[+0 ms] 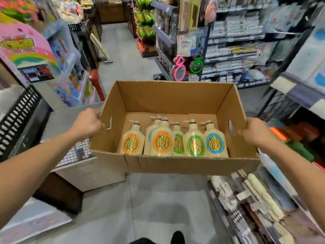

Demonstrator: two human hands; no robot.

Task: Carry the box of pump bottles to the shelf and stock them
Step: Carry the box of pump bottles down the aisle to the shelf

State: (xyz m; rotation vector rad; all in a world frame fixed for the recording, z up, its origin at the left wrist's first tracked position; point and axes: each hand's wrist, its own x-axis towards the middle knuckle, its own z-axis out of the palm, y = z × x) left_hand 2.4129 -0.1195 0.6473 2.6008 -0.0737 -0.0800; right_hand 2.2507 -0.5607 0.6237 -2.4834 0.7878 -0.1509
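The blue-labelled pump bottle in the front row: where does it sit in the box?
The blue-labelled pump bottle stands rightmost in the cardboard box, beside a green-labelled bottle.

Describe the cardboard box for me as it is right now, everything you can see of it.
The cardboard box is plain brown corrugated, open-topped, with a cut-out handle slot in each end wall. It is held level in the air above the aisle floor, the left hand gripping one end and the right hand the other. Inside, cream pump bottles with orange, green and blue round labels stand upright in a row along the near wall; the far half is bare.
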